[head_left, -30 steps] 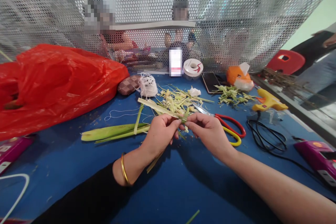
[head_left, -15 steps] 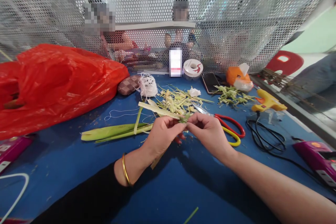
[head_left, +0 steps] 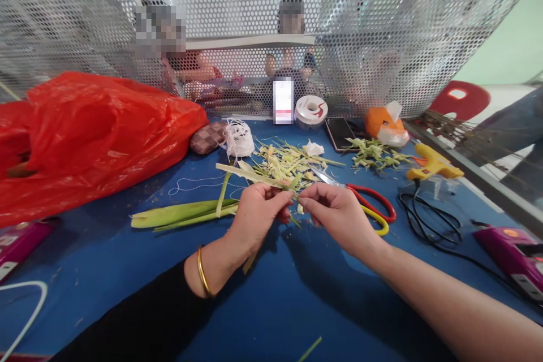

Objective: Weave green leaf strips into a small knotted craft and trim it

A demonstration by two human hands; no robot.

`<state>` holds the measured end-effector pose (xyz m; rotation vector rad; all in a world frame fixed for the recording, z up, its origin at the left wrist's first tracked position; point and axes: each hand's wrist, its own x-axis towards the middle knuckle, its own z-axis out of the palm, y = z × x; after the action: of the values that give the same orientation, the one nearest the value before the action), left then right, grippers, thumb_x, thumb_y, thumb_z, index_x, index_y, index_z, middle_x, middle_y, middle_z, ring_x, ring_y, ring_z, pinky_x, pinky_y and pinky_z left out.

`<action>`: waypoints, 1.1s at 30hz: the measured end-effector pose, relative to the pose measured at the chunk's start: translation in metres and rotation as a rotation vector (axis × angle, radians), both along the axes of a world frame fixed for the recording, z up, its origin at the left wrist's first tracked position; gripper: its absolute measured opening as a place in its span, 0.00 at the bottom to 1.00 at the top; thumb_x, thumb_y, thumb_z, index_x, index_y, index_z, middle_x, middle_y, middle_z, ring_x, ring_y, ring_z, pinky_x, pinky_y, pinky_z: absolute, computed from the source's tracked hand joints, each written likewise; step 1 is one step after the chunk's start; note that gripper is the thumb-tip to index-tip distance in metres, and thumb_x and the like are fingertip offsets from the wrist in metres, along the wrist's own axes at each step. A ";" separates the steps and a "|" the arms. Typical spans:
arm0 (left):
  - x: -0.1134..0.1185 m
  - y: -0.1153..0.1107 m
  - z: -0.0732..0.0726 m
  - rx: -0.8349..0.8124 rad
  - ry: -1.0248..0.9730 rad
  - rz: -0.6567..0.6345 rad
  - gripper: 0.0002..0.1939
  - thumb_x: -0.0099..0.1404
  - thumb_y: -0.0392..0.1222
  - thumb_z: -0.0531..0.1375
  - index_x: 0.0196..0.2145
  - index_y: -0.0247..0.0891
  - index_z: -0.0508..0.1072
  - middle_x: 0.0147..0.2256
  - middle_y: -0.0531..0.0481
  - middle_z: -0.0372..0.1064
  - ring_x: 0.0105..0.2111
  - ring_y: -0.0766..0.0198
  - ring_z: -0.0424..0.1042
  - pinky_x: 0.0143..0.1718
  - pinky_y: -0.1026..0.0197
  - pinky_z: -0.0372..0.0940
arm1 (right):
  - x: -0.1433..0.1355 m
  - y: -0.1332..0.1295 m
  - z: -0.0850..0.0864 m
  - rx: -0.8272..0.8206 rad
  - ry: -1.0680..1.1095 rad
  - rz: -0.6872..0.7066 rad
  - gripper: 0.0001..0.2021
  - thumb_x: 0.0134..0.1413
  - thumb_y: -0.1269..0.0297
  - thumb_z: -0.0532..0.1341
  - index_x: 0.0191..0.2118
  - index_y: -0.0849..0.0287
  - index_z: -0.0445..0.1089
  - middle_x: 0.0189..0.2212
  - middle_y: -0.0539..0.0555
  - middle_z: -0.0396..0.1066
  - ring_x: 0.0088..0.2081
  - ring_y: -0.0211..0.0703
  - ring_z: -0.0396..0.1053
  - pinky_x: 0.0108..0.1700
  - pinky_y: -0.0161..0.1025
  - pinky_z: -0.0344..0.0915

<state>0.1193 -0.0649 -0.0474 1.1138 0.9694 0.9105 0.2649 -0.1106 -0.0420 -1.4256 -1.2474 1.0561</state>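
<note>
My left hand point(head_left: 265, 209) is closed in a pinch on a pale green leaf strip point(head_left: 246, 175), whose long end sticks out to the upper left. Small green ends of the strip show at its fingertips. My right hand point(head_left: 333, 209) is pinched at the other side, its fingertips close to those green ends; the bit between them is thin and partly hidden. Scissors point(head_left: 373, 203) with red and yellow handles lie just behind the right hand. Beyond both hands spreads a pile of cut leaf scraps point(head_left: 280, 161). Long green leaves point(head_left: 178, 214) rest left of my left hand.
A red plastic bag point(head_left: 102, 136) fills the left side. White string point(head_left: 238, 138), a ribbon spool point(head_left: 311, 110), a lit phone point(head_left: 283, 102) and a dark phone point(head_left: 339, 133) stand or lie at the back. Rightward are a yellow glue gun point(head_left: 435, 163), its black cord and a purple power strip point(head_left: 513, 254).
My hands have drawn slightly apart, the left moving a little leftward with the leaf strip. More green ends now show between the fingertips.
</note>
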 end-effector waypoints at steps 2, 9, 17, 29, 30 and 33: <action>0.001 0.000 0.001 -0.030 -0.054 0.019 0.06 0.54 0.37 0.65 0.30 0.33 0.75 0.18 0.56 0.67 0.16 0.72 0.64 0.18 0.67 0.62 | 0.001 0.000 0.000 -0.006 0.009 0.002 0.08 0.49 0.60 0.62 0.28 0.59 0.70 0.17 0.44 0.62 0.17 0.32 0.58 0.21 0.33 0.54; -0.002 -0.002 0.010 -0.221 -0.110 -0.063 0.05 0.51 0.36 0.65 0.28 0.34 0.73 0.20 0.55 0.66 0.17 0.72 0.64 0.16 0.69 0.60 | 0.006 0.004 0.003 -0.053 0.262 0.034 0.11 0.48 0.56 0.66 0.27 0.59 0.72 0.24 0.49 0.69 0.27 0.36 0.65 0.30 0.35 0.61; -0.002 -0.009 0.006 -0.242 0.069 -0.189 0.10 0.52 0.43 0.68 0.26 0.35 0.71 0.19 0.57 0.64 0.14 0.75 0.59 0.13 0.70 0.46 | 0.007 0.006 -0.006 -0.109 0.447 -0.046 0.13 0.38 0.58 0.72 0.24 0.61 0.71 0.20 0.47 0.65 0.24 0.33 0.58 0.28 0.34 0.55; -0.003 -0.008 0.011 -0.269 0.188 -0.275 0.12 0.48 0.43 0.67 0.21 0.36 0.67 0.16 0.59 0.59 0.13 0.77 0.51 0.15 0.67 0.38 | 0.001 0.004 -0.008 0.021 0.388 -0.167 0.12 0.41 0.61 0.69 0.21 0.59 0.67 0.17 0.46 0.63 0.23 0.34 0.57 0.29 0.36 0.56; -0.003 -0.008 0.011 -0.267 0.179 -0.276 0.13 0.49 0.44 0.67 0.20 0.36 0.67 0.16 0.59 0.59 0.13 0.77 0.51 0.15 0.67 0.37 | 0.000 0.004 -0.008 0.026 0.382 -0.169 0.12 0.41 0.61 0.69 0.21 0.59 0.67 0.17 0.46 0.63 0.23 0.34 0.57 0.29 0.36 0.56; -0.002 -0.009 0.011 -0.258 0.184 -0.260 0.15 0.51 0.46 0.66 0.19 0.37 0.65 0.15 0.59 0.57 0.12 0.78 0.48 0.15 0.66 0.36 | 0.000 0.004 -0.008 0.031 0.355 -0.154 0.11 0.42 0.61 0.68 0.21 0.59 0.67 0.17 0.45 0.63 0.23 0.34 0.57 0.29 0.36 0.56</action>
<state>0.1174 -0.0737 -0.0361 1.0841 1.0305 0.4641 0.2646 -0.1063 -0.0499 -1.2243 -0.8814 1.1200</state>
